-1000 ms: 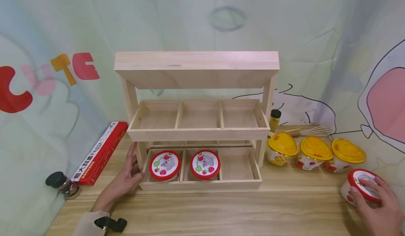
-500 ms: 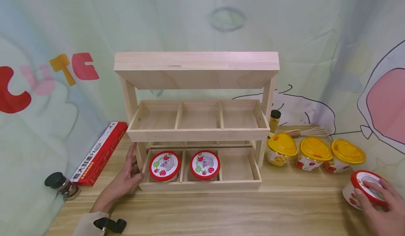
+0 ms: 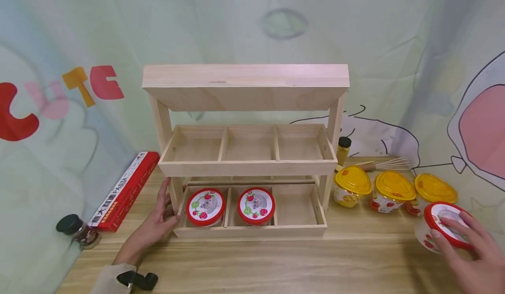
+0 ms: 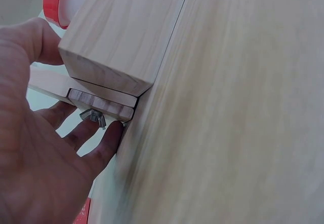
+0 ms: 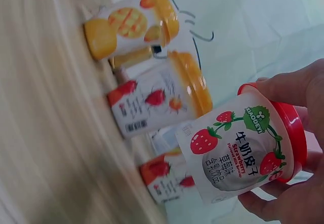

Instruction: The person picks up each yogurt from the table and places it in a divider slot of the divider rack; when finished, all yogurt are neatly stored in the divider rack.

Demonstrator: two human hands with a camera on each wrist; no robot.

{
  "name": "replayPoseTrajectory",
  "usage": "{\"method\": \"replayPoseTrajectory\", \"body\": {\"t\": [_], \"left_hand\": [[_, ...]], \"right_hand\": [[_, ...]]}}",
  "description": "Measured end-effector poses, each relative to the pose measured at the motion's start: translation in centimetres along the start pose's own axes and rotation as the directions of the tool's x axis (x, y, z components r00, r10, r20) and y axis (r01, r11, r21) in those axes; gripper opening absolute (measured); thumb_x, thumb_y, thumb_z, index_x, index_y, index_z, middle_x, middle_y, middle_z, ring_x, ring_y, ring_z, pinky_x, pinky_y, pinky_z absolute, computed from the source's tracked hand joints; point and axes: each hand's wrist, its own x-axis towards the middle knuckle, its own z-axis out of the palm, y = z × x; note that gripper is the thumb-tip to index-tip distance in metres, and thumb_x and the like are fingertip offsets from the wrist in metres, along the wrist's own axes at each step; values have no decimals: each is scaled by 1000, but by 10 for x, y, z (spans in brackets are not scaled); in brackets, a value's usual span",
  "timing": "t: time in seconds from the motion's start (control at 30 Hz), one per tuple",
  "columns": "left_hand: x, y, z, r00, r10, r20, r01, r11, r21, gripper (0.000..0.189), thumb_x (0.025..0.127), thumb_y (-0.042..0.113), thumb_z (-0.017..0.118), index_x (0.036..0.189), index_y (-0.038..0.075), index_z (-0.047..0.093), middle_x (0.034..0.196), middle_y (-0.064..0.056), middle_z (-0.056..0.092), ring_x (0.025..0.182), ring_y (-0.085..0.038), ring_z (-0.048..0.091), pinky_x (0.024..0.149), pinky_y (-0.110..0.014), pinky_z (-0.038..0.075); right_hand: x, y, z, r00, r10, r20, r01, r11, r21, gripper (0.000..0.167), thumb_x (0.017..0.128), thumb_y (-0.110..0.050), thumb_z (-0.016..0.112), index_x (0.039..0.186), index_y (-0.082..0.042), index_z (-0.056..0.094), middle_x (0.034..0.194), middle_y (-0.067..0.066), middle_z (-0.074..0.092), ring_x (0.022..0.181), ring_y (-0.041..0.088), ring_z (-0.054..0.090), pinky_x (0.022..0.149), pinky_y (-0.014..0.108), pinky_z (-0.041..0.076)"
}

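Note:
A two-tier wooden display rack (image 3: pixel 244 168) stands in the middle, three compartments per tier. Two strawberry cups (image 3: pixel 206 206) with red lids sit in the left and middle compartments of its lower tray. At the rack's lower left corner, my left hand (image 3: pixel 155 221) holds on, thumb at the tray and fingers at the side post near a wing nut (image 4: pixel 93 116). My right hand (image 3: pixel 473 250), far right, grips a third strawberry milk cup (image 5: pixel 238 148) around its red lid. This cup appears raised off the table and tilted. The lower right compartment holds nothing.
Several yellow-lidded cups (image 3: pixel 394 186) stand in a row right of the rack. Behind them are a small black-capped bottle (image 3: pixel 343 148) and a whisk (image 3: pixel 390 164). On the left lie a red pasta box (image 3: pixel 126 191) and a dark-lidded jar (image 3: pixel 79 231).
My right hand drifts slightly right, then comes back left and up with the strawberry cup, now overlapping the rightmost yellow-lidded cup. My left hand stays put at the rack.

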Motion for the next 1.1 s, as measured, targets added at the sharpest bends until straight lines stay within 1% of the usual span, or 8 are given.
{"method": "replayPoseTrajectory", "body": {"t": [0.07, 0.2, 0.23, 0.33, 0.43, 0.67, 0.83, 1.1], "left_hand": [[1, 0, 0, 1000, -8, 2, 8, 1000, 6, 121, 96, -3, 66, 170, 38, -21, 173, -36, 18, 151, -67, 29, 107, -27, 49], [1, -1, 1, 1000, -13, 3, 13, 1000, 8, 121, 96, -2, 66, 170, 38, -21, 174, -35, 17, 152, -68, 28, 108, -32, 51], [1, -1, 1, 1000, -10, 3, 10, 1000, 5, 121, 96, -2, 66, 170, 38, -21, 174, -36, 17, 152, -68, 27, 104, -22, 48], [1, -2, 1, 1000, -9, 3, 9, 1000, -6, 121, 96, -2, 66, 170, 38, -20, 174, -36, 16, 152, -68, 26, 100, -11, 41], [1, -2, 1, 1000, -5, 2, 5, 1000, -8, 120, 96, -2, 66, 170, 37, -21, 174, -36, 17, 152, -68, 27, 99, -9, 40], [0, -2, 1, 1000, 2, 3, -2, 1000, -4, 121, 96, -3, 66, 170, 37, -21, 173, -37, 19, 150, -70, 30, 100, -11, 42], [0, -2, 1, 1000, 7, 2, -7, 1000, -6, 120, 96, -3, 66, 170, 36, -20, 173, -37, 18, 151, -69, 29, 99, -10, 40], [0, -1, 1, 1000, -5, 2, 5, 1000, -5, 120, 97, -2, 66, 170, 37, -20, 174, -36, 19, 150, -69, 30, 100, -10, 40]], "right_hand": [[-3, -5, 3, 1000, -13, -19, 14, 999, 48, 49, 100, -22, 75, 148, -11, 66, 175, -4, 38, 161, 26, 36, 112, 3, 25], [-9, -14, 11, 1000, -29, -12, 30, 995, 100, 47, 98, -19, 78, 144, -13, 70, 172, -13, 42, 156, 14, 41, 99, -4, 30], [-10, -15, 13, 999, -38, -3, 38, 995, 96, 47, 98, -20, 79, 144, -14, 70, 171, -12, 43, 155, 14, 41, 98, -4, 31], [-12, -19, 18, 997, -64, 37, 61, 994, 92, 48, 98, -22, 80, 144, -15, 70, 172, -9, 42, 154, 17, 41, 94, -5, 32], [-17, -25, 23, 993, -103, 54, 96, 989, 114, 47, 96, -21, 82, 142, -15, 72, 171, -9, 44, 150, 13, 43, 89, -7, 32], [-24, -40, 34, 970, -236, 51, 216, 944, 250, 46, 89, -6, 86, 133, -12, 76, 162, -12, 54, 136, -9, 44, 91, -5, 39], [-27, -47, 40, 947, -314, 68, 288, 923, 255, 45, 88, -5, 87, 131, -13, 77, 160, -12, 55, 131, -14, 42, 92, -5, 38], [-33, -60, 47, 932, -351, 91, 325, 921, 216, 44, 88, -12, 89, 129, -22, 78, 160, -13, 56, 130, -19, 39, 94, -6, 35]]}}
